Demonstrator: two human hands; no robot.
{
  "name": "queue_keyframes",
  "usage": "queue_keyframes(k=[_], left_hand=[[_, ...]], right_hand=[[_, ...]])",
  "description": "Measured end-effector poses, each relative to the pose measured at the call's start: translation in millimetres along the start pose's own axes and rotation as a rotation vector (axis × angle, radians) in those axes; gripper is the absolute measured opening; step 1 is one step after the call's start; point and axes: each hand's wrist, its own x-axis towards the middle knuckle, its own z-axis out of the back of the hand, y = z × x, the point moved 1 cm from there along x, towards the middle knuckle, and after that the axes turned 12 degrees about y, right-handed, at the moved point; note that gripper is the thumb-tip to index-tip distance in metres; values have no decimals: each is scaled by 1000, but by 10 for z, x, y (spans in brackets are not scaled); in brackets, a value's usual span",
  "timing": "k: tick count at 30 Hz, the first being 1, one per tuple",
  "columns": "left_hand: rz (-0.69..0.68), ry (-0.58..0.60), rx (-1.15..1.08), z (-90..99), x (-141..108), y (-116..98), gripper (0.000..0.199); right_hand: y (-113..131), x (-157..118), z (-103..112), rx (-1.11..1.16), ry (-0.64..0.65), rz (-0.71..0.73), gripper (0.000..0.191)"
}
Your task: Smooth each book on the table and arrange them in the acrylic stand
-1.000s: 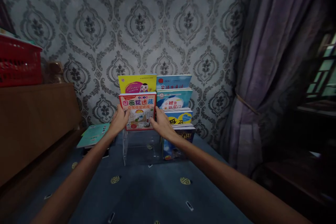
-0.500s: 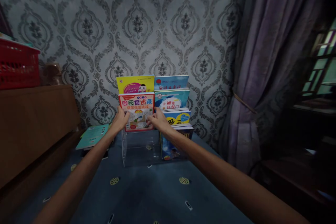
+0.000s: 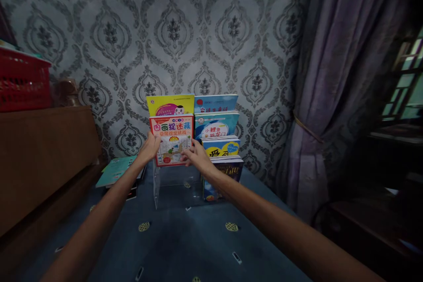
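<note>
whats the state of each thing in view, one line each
Red-bordered book: closed, held roughly upright
Left hand: gripping that book's left edge
Right hand: gripping that book's right edge
Yellow book: upright, partly covered
Clear rack: standing upright
Teal book at left: lying down
Curtain: tied back
Red basket: upright

Yellow book [image 3: 170, 105]: lower part hidden behind red-bordered book [image 3: 172, 141]. Red basket [image 3: 24, 81] cut off by left edge.

The right hand [image 3: 198, 156] sits slightly lower and farther left — thumb deeper over the red-bordered picture book's cover [image 3: 172, 141] — exposing more of the dark-blue book's title [image 3: 233, 170].
</note>
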Motion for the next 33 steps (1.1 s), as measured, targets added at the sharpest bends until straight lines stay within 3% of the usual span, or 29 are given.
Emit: queue_keyframes(k=[7,15,23,33], left_hand=[[23,2,13,5,-6,4,22],[27,-1,9,-3,-23,21,22],[48,-14,15,-15,-70,-10,27],[51,-19,-21,0,-101,16,31]], right_hand=[[-287,-310,-154,-97,188,8,63],[-789,-812,-274,-82,382,-151,40],[-1205,-1304,-432,15,466,-296,31],[-1534,-1577,-547,63,504,-343,27]])
